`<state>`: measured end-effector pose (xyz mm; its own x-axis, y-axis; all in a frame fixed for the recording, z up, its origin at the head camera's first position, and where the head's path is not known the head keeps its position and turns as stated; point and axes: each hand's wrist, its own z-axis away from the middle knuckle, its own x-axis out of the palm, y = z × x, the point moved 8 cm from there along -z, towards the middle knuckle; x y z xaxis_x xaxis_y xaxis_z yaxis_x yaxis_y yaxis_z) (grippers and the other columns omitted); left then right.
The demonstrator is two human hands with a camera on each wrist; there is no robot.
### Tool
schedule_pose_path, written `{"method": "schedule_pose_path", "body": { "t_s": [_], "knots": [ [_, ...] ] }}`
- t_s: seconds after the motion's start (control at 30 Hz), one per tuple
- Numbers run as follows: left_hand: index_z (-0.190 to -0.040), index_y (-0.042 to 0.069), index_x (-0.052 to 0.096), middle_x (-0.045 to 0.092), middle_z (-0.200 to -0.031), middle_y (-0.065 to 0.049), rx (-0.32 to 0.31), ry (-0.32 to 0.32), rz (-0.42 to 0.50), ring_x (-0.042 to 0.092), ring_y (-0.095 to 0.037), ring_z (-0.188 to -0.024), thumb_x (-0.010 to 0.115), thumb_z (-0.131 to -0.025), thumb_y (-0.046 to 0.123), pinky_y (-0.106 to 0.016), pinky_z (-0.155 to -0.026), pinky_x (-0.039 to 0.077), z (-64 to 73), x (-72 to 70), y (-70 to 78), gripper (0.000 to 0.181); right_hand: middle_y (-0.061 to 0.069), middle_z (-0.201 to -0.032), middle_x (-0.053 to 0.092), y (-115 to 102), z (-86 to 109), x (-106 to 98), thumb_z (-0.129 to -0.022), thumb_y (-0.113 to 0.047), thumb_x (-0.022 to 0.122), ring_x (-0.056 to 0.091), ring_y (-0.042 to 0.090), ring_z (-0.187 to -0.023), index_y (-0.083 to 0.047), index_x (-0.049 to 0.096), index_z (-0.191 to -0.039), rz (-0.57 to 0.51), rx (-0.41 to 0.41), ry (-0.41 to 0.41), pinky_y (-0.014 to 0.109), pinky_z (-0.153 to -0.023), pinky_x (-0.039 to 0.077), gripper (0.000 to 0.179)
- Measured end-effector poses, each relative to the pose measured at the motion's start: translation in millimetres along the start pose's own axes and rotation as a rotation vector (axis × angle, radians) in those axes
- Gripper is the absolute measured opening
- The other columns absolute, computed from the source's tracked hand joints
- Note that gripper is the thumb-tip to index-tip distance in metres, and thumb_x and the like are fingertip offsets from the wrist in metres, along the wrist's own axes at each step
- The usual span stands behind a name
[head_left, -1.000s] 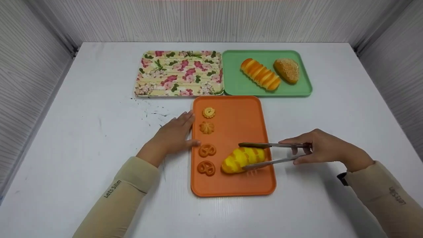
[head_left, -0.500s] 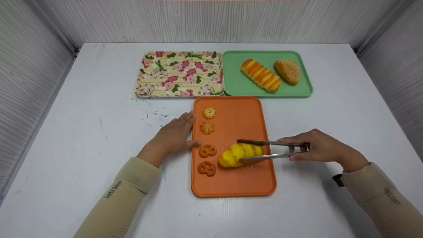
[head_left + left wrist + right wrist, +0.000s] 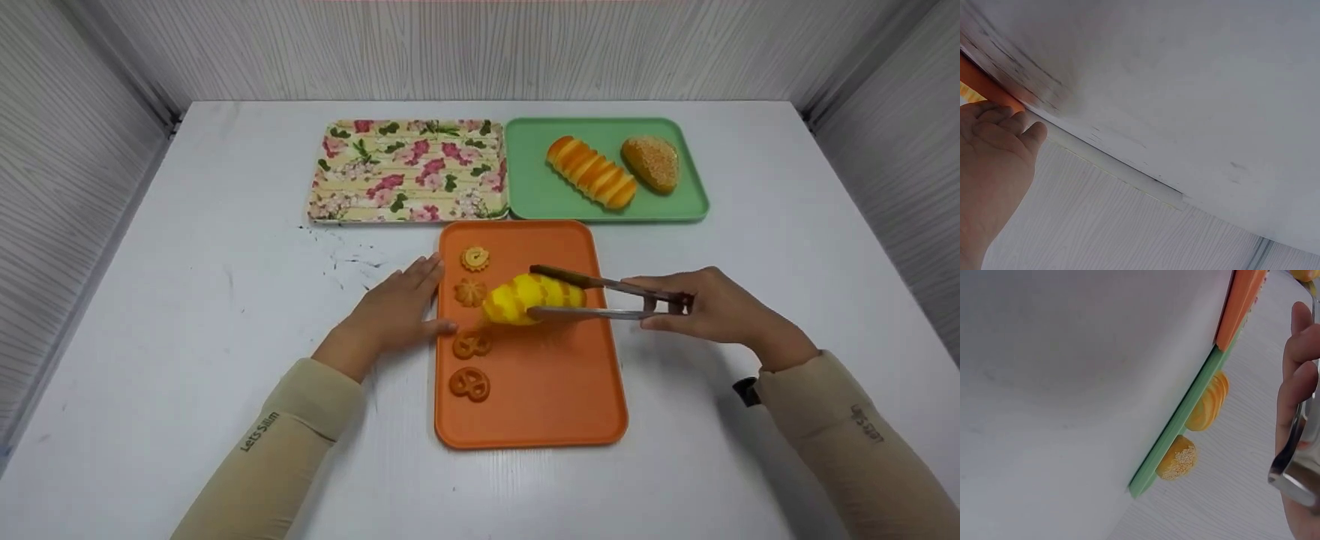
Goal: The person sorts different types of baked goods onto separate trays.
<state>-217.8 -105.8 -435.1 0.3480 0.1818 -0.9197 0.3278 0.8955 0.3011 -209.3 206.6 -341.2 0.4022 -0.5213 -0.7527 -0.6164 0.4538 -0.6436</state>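
My right hand [image 3: 709,307] grips metal tongs [image 3: 622,313], whose two arms clasp a yellow oval bread [image 3: 525,298] with brownish stripes. The bread is held over the middle of an orange tray [image 3: 555,405], its left end close to a flower-shaped cookie [image 3: 470,292]. In the right wrist view the curled fingers [image 3: 1300,382] wrap the tongs. My left hand [image 3: 394,307] lies at the tray's left edge, fingers straight and thumb over the rim. Down the tray's left side run a round cookie [image 3: 475,259], the flower-shaped one, and two pretzels [image 3: 470,384].
Behind the orange tray stand a floral tray [image 3: 409,169] on the left and a green tray [image 3: 529,202] on the right. The green one holds a sliced-looking loaf [image 3: 591,172] and a sesame bun [image 3: 651,163]. Pale wood-grain walls [image 3: 480,52] enclose the white table.
My right hand has moved the tongs and the yellow bread away from me and slightly left, up off the tray's lower part. The left hand has stayed at the tray's edge.
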Motion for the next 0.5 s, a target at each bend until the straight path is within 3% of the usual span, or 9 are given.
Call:
{"method": "schedule_pose_path", "body": {
  "t_s": [0.23, 0.37, 0.5],
  "knots": [
    [-0.154, 0.008, 0.011, 0.004, -0.159, -0.003, -0.001, -0.002, -0.006, 0.004, -0.022, -0.144, 0.052, -0.088, 0.061, -0.042, -0.115, 0.012, -0.7, 1.1, -1.3, 0.094, -0.004, -0.082, 0.067, 39.3, -9.0, -5.9, -0.079, -0.01, 0.078, 0.05, 0.012, -0.056, -0.012, 0.064, -0.127, 0.014, 0.093, 0.116, 0.021, -0.047, 0.038, 0.05],
    [-0.154, 0.009, 0.01, 0.003, -0.159, -0.002, -0.003, -0.005, -0.003, 0.004, -0.021, -0.144, 0.051, -0.089, 0.062, -0.041, -0.115, 0.012, -0.3, 1.5, -2.1, 0.094, -0.006, -0.08, 0.067, 49.5, -16.4, -11.6, -0.081, -0.018, 0.077, 0.045, 0.012, -0.054, -0.02, 0.064, -0.127, 0.046, 0.126, 0.185, 0.023, -0.046, 0.035, 0.048],
    [-0.154, 0.008, 0.01, 0.002, -0.159, -0.002, 0.004, 0.001, 0.0, 0.004, -0.021, -0.144, 0.051, -0.089, 0.062, -0.041, -0.115, 0.013, 0.0, 1.1, -2.0, 0.094, -0.003, -0.081, 0.065, 54.3, -23.5, -16.8, -0.084, -0.024, 0.075, 0.043, 0.014, -0.054, -0.022, 0.064, -0.128, 0.082, 0.16, 0.237, 0.023, -0.046, 0.035, 0.046]
  ]
}}
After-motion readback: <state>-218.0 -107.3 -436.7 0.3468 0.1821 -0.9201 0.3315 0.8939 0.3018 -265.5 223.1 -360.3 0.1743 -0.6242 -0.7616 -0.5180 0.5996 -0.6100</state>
